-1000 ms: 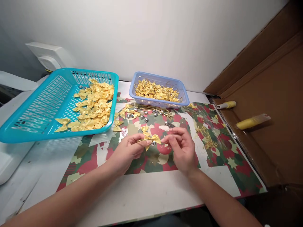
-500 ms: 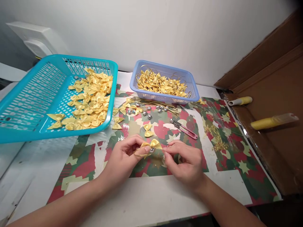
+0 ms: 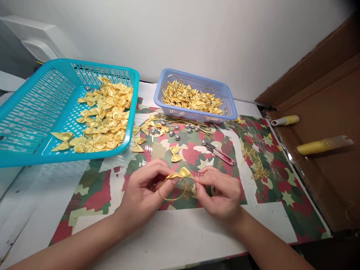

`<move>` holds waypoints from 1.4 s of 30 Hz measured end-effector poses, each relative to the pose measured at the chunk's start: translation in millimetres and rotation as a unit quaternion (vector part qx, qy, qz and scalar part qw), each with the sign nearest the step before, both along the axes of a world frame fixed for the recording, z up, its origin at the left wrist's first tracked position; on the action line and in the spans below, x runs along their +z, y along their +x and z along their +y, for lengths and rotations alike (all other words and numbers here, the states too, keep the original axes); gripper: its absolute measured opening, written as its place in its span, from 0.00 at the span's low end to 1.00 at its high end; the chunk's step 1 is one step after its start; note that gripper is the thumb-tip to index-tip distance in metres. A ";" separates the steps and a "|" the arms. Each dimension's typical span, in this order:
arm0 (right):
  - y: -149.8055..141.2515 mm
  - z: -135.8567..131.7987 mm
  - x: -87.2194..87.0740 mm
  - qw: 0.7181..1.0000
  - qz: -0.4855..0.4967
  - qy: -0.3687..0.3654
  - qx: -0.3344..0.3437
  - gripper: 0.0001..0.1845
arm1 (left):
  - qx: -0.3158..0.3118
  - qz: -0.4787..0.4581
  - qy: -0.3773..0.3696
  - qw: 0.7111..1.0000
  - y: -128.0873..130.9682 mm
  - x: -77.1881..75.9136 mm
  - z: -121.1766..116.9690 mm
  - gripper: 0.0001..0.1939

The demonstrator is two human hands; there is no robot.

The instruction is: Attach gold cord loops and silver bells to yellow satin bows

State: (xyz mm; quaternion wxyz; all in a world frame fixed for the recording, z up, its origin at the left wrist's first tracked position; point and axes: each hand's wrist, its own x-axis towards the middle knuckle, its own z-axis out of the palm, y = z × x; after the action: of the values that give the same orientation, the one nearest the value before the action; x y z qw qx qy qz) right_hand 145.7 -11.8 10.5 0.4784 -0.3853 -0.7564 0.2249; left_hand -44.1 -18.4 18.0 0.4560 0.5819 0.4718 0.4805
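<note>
My left hand (image 3: 147, 185) is closed on a yellow satin bow (image 3: 184, 173), pinching it between thumb and fingers. Below the bow hangs a loop of gold wire (image 3: 176, 200), which passes by my left thumb. A silver bell, mostly covered, shows just under the bow's knot. With thumb and forefinger together, my right hand (image 3: 218, 189) grips a thin end of the wire at the bow's right tip. Just beyond my hands, another yellow bow (image 3: 175, 153) lies on the patterned sheet (image 3: 161, 150).
A turquoise basket (image 3: 123, 148) of yellow bows stands left. Behind, a blue basket (image 3: 197, 113) holds bows with wire loops. Gold wires (image 3: 194, 123) and several silver bells (image 3: 177, 137) lie before it. A pink-handled cutter (image 3: 223, 156) and wire clippings (image 3: 260, 168) lie right.
The wire loop has tipped down and now faces me as a round ring under the bow. The bell is more covered. Both hands keep their grip in nearly the same place.
</note>
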 end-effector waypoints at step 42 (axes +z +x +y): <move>2.3 8.4 -6.6 0.989 0.067 -0.107 0.077 0.09 | -0.097 -0.074 -0.157 0.980 -3.6 -3.6 6.9 0.08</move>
State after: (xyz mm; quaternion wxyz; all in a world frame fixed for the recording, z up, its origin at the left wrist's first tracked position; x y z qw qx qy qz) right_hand 147.9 -3.3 3.9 0.4655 -0.3587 -0.7216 0.3659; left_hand -47.7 -11.5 14.4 0.6200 0.5087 0.4476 0.3956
